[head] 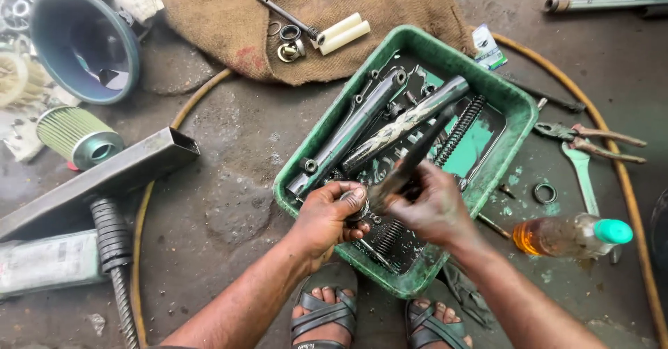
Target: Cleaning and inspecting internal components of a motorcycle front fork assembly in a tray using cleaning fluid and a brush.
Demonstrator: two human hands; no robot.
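Tray (pixel 518 105) on floor (pixel 229 210), centre; tubes (pixel 351 130), spring (pixel 459 130) inside. Left hand (pixel 323 217) and right hand (pixel 431 206) over tray's near edge, on rod (pixel 410 164). Sacking (pixel 229 22) behind, bearing pin (pixel 285 15), rings (pixel 289 43). Bottle (pixel 570 236), pliers (pixel 591 140) right of tray. Filter (pixel 76 137), square tube (pixel 97 178) left
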